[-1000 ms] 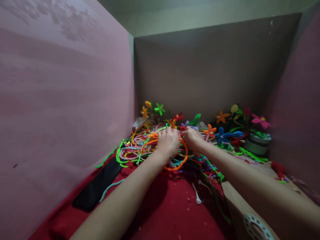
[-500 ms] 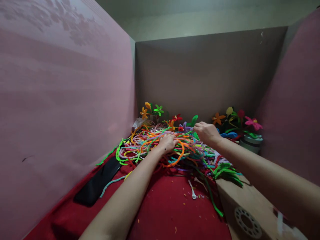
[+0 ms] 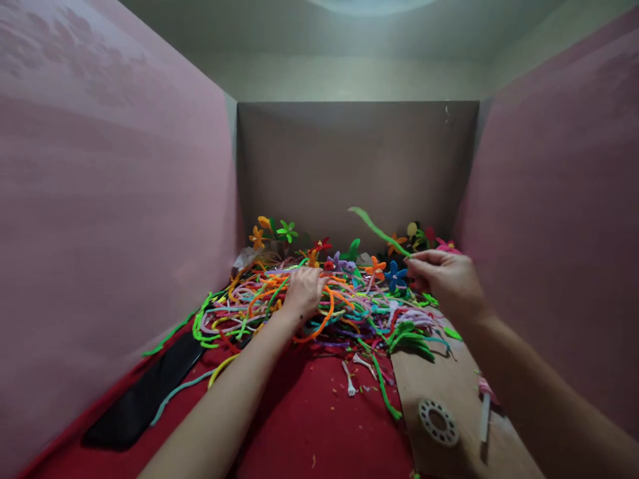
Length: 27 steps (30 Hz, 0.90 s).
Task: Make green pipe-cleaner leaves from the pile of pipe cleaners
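Note:
A tangled heap of multicoloured pipe cleaners (image 3: pixel 272 299) spreads over the back of the red cloth. My left hand (image 3: pixel 304 293) lies on top of it with its fingers curled into the strands; the fingertips are partly hidden. Raised above the heap's right side, my right hand (image 3: pixel 452 279) pinches a green pipe cleaner (image 3: pixel 379 233) between thumb and fingers. That strand sticks out up and to the left. Just left of the right hand stands a blue pipe-cleaner flower (image 3: pixel 394 275), with an orange flower (image 3: pixel 375 267) beside it.
A black phone (image 3: pixel 144 392) lies at left. On the right, a cardboard sheet (image 3: pixel 414 379) bears a ring-shaped roll core (image 3: pixel 438 422), a pink-and-white stick tool (image 3: pixel 484 412) and a green bundle (image 3: pixel 412 340). Pink panels (image 3: pixel 124 199) stand either side; a grey panel (image 3: pixel 349 159) closes the back.
My right hand has lifted a green pipe cleaner from the heap and drawn it right and toward me. My left hand stays on the heap. The view has shifted right and tilted upward.

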Each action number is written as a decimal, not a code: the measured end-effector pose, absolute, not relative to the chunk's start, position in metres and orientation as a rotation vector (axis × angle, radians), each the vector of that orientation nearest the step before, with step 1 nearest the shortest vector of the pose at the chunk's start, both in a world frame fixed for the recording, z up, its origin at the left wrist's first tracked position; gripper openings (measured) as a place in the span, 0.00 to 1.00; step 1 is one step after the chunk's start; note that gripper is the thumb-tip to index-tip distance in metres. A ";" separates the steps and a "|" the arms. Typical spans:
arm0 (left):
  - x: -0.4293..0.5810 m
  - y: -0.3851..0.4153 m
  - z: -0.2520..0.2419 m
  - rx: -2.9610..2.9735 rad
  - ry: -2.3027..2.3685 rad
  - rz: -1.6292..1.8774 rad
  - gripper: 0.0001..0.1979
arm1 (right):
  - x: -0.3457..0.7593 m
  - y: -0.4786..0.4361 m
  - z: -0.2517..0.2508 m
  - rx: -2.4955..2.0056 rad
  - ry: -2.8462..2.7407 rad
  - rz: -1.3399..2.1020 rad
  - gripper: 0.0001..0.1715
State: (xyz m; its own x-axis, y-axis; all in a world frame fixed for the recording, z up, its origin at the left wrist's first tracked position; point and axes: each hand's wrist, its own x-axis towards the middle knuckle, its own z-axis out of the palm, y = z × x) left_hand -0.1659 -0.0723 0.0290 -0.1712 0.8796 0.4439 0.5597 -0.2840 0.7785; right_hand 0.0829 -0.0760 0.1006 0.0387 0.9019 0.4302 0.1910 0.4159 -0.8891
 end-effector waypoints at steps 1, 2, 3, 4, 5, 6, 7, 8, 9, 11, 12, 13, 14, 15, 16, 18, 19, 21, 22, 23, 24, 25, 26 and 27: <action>-0.160 -0.080 0.033 1.717 1.558 1.485 0.14 | 0.075 -0.084 0.090 -0.998 -1.474 0.822 0.11; -0.155 -0.089 0.037 1.643 1.464 1.511 0.16 | 0.069 -0.092 0.079 -0.964 -1.491 0.891 0.11; -0.150 -0.096 0.041 1.560 1.372 1.531 0.17 | 0.064 -0.099 0.070 -0.936 -1.509 0.950 0.11; -0.146 -0.104 0.044 1.471 1.287 1.565 0.19 | 0.060 -0.104 0.061 -0.923 -1.552 1.000 0.12; -0.144 -0.110 0.047 1.381 1.207 1.606 0.19 | 0.058 -0.109 0.054 -0.913 -1.603 1.037 0.12; -0.143 -0.115 0.050 1.293 1.133 1.646 0.18 | 0.057 -0.112 0.048 -0.901 -1.657 1.068 0.11; -0.143 -0.119 0.052 1.209 1.064 1.682 0.16 | 0.057 -0.114 0.042 -0.890 -1.694 1.099 0.11; -0.143 -0.122 0.053 1.130 1.001 1.713 0.14 | 0.058 -0.115 0.038 -0.885 -1.725 1.138 0.10; -0.144 -0.125 0.053 1.059 0.942 1.740 0.12 | 0.058 -0.115 0.034 -0.890 -1.747 1.186 0.10; -0.145 -0.131 0.053 0.934 0.838 1.788 0.08 | 0.059 -0.114 0.028 -0.942 -1.777 1.280 0.10; -0.145 -0.133 0.052 0.879 0.790 1.811 0.07 | 0.059 -0.113 0.026 -0.981 -1.797 1.312 0.09; -0.144 -0.135 0.052 0.828 0.744 1.829 0.05 | 0.058 -0.114 0.024 -1.019 -1.824 1.323 0.09; -0.144 -0.138 0.052 0.783 0.699 1.841 0.04 | 0.057 -0.116 0.022 -1.049 -1.860 1.301 0.08; -0.143 -0.140 0.052 0.742 0.654 1.848 0.04 | 0.056 -0.120 0.021 -1.063 -1.904 1.254 0.08; -0.142 -0.141 0.053 0.706 0.610 1.852 0.05 | 0.055 -0.124 0.020 -1.058 -1.952 1.194 0.08; -0.141 -0.144 0.057 0.645 0.529 1.865 0.07 | 0.052 -0.134 0.020 -1.019 -2.032 1.094 0.08; -0.141 -0.145 0.059 0.617 0.493 1.876 0.09 | 0.051 -0.139 0.020 -0.997 -2.051 1.081 0.09; -0.141 -0.147 0.063 0.566 0.435 1.894 0.11 | 0.051 -0.147 0.022 -0.968 -2.038 1.162 0.09; -0.142 -0.148 0.064 0.541 0.410 1.898 0.12 | 0.052 -0.148 0.023 -0.951 -2.012 1.246 0.09; -0.143 -0.148 0.065 0.517 0.388 1.901 0.13 | 0.054 -0.148 0.025 -0.919 -1.970 1.354 0.09; -0.144 -0.149 0.065 0.494 0.368 1.903 0.13 | 0.056 -0.147 0.027 -0.863 -1.904 1.477 0.10; -0.145 -0.150 0.065 0.471 0.348 1.905 0.13 | 0.058 -0.144 0.028 -0.782 -1.805 1.597 0.09; -0.146 -0.150 0.065 0.450 0.328 1.910 0.14 | 0.060 -0.141 0.029 -0.686 -1.670 1.702 0.09; -0.146 -0.151 0.064 0.430 0.309 1.916 0.15 | 0.060 -0.137 0.030 -0.585 -1.497 1.771 0.08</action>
State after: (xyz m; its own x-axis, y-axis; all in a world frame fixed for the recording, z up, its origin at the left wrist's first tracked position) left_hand -0.1457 -0.1506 0.0639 -0.3389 0.9287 0.1506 -0.8343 -0.3707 0.4081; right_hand 0.0604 -0.1374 0.0295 -0.6282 0.7698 0.1133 -0.2398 -0.0531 -0.9694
